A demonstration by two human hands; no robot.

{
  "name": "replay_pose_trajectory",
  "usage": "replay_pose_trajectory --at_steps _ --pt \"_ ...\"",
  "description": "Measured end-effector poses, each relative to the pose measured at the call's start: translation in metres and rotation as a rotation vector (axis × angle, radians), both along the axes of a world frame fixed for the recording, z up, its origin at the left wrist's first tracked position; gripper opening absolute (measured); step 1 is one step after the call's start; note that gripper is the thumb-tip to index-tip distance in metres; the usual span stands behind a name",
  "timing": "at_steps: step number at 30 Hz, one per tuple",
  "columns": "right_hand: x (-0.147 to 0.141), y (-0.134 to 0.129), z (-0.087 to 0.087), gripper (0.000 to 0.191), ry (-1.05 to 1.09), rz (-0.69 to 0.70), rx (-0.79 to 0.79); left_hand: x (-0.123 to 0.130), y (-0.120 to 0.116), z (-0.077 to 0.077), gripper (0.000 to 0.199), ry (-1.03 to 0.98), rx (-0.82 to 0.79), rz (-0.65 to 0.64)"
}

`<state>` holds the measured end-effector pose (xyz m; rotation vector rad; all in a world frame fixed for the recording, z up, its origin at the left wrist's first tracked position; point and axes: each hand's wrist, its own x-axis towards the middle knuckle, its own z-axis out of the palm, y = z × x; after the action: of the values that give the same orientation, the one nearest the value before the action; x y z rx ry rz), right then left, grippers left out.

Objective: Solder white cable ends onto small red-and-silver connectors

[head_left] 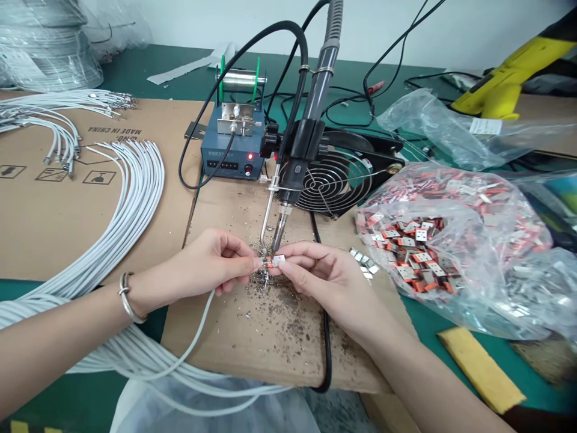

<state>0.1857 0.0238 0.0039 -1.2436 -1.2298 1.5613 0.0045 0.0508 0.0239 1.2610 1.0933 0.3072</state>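
Between thumb and fingers my left hand (225, 260) pinches the end of a white cable (201, 325), which trails down to the left. My right hand (322, 273) grips a small orange and silver USB connector (278, 260) by its metal shell. Cable end and connector meet just under the tip of a soldering iron (295, 162) fixed in a stand. Beside that tip comes down a thin bent metal solder guide tube (265, 222). Whether the tip touches the connector, I cannot tell. Dark solder crumbs lie on the cardboard (216, 337) below.
A blue solder feeder (229, 150) carries a solder reel (238, 81). Behind the iron stands a fan (338, 177). At right are a bag of orange connectors (424, 252), loose metal shells (364, 263) and a yellow sponge (480, 368). White cables (139, 198) are bundled at left.
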Motion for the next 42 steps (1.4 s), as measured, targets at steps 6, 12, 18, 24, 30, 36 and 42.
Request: replay_pose_trajectory --at_steps 6,12,18,24,30,36,42 --pt "0.0034 -0.0025 0.0004 0.013 0.024 0.018 -0.014 -0.0002 -0.0010 -0.0006 0.016 -0.059 -0.011 0.008" --pt "0.0024 -0.0013 0.0004 0.013 0.059 0.019 -0.024 -0.0005 -0.0008 -0.0003 0.019 -0.068 -0.014 0.001" --pt "0.0023 -0.0015 0.0009 0.011 0.092 0.020 -0.024 0.0000 -0.0013 -0.0004 0.018 -0.070 -0.021 0.004" --pt "0.0035 -0.0020 0.0005 0.009 0.094 0.020 -0.029 0.0005 -0.0006 0.0011 0.016 -0.043 -0.013 0.003" --pt "0.0021 -0.0013 -0.0002 0.010 0.085 0.016 -0.019 0.0013 -0.0014 0.0020 0.018 0.002 -0.012 0.007" --pt "0.0013 0.0002 -0.0038 0.010 0.060 0.015 0.002 0.0006 -0.0013 -0.0044 0.014 -0.022 -0.006 0.007" --pt "0.0024 -0.0014 -0.0042 0.009 0.046 0.024 0.033 0.0003 -0.0019 -0.0056 0.016 -0.023 0.021 0.005"
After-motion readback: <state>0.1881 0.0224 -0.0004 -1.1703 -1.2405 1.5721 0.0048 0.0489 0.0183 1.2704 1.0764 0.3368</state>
